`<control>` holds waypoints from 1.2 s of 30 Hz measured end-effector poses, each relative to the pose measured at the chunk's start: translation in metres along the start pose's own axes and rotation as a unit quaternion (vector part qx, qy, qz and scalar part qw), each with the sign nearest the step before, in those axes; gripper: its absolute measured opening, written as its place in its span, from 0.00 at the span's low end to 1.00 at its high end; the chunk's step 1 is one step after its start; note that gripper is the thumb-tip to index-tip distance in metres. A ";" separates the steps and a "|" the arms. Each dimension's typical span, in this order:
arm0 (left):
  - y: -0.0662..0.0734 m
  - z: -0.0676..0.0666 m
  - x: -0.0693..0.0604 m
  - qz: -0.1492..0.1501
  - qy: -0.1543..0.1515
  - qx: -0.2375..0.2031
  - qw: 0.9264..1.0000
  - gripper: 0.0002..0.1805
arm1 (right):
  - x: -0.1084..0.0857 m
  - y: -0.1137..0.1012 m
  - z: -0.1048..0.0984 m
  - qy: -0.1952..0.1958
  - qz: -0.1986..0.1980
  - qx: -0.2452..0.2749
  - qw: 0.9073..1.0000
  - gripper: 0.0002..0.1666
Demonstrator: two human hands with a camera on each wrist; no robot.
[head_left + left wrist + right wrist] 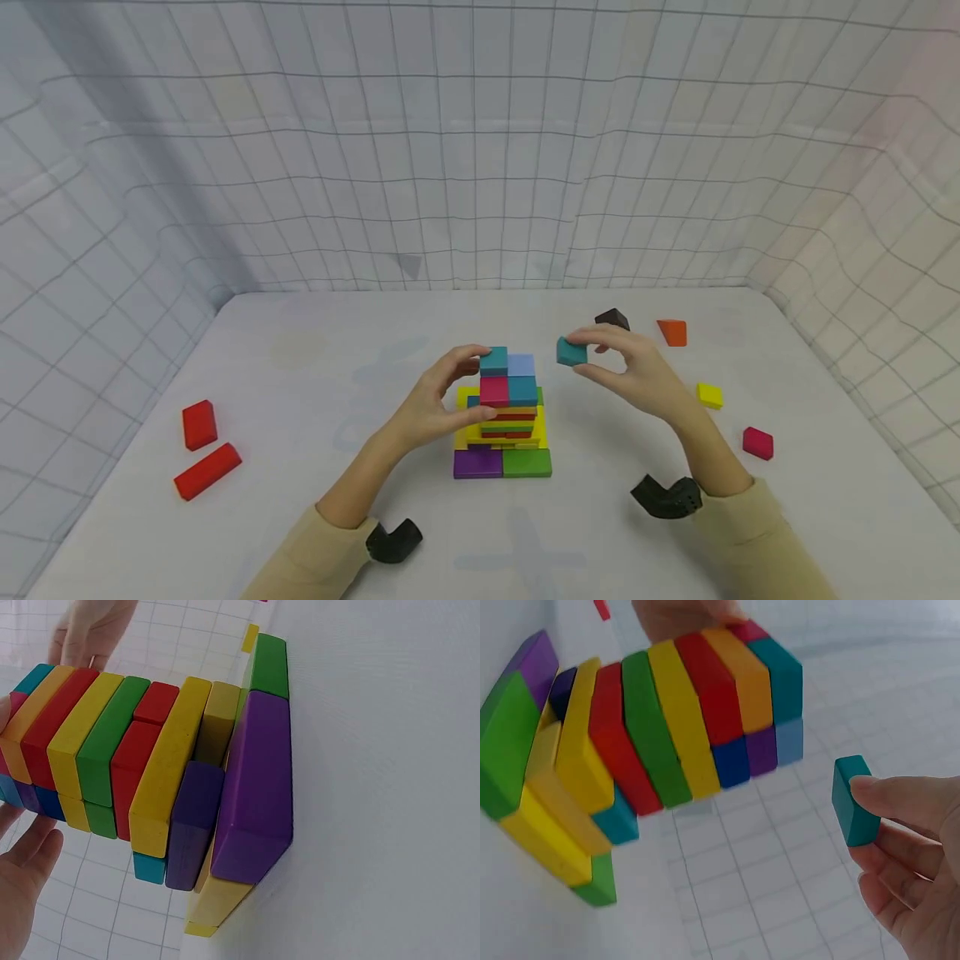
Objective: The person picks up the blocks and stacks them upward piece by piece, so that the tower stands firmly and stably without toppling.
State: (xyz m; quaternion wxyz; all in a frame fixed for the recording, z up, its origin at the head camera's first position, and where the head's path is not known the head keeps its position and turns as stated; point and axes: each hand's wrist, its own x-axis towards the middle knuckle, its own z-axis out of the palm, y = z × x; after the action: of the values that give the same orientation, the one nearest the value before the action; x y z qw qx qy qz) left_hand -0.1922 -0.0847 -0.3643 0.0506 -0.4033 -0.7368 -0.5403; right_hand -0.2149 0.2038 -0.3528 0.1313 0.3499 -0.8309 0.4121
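A tower of stacked coloured wooden blocks [510, 421] stands mid-table on a wider base with purple and green blocks at its front. My left hand [435, 400] grips the tower's upper left side, thumb at the front and fingers toward the back. Pink, light blue and teal blocks make up the top layer. In my right hand [630, 367] a small teal block [572, 352] is pinched between thumb and fingers, held in the air to the right of the tower. The right wrist view shows this teal block [855, 801] apart from the tower.
Two red blocks [199, 425] lie at the left. To the right are a black block [613, 318], an orange wedge-like block [673, 332], a yellow block [709, 396] and a pinkish-red block [757, 443]. A white grid-patterned curtain [480, 167] surrounds the table's back and sides.
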 end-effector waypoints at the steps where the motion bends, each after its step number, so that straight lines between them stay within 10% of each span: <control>1: 0.000 0.000 0.000 -0.001 0.000 0.000 1.000 0.36 | 0.005 -0.004 0.004 -0.007 -0.007 0.002 1.000 0.23; 9: 0.002 0.000 0.001 -0.008 -0.004 -0.005 1.000 0.35 | 0.026 -0.020 0.025 -0.064 -0.001 0.041 0.997 0.21; 36: -0.001 0.001 0.002 0.017 0.002 0.002 1.000 0.35 | 0.031 -0.022 0.035 -0.062 -0.034 0.063 0.996 0.22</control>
State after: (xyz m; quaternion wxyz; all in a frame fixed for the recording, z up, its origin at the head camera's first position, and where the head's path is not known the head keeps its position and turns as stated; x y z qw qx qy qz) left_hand -0.1935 -0.0833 -0.3643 0.0626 -0.4145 -0.7309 -0.5386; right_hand -0.2196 0.1530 -0.3455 0.0710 0.4102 -0.7974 0.4368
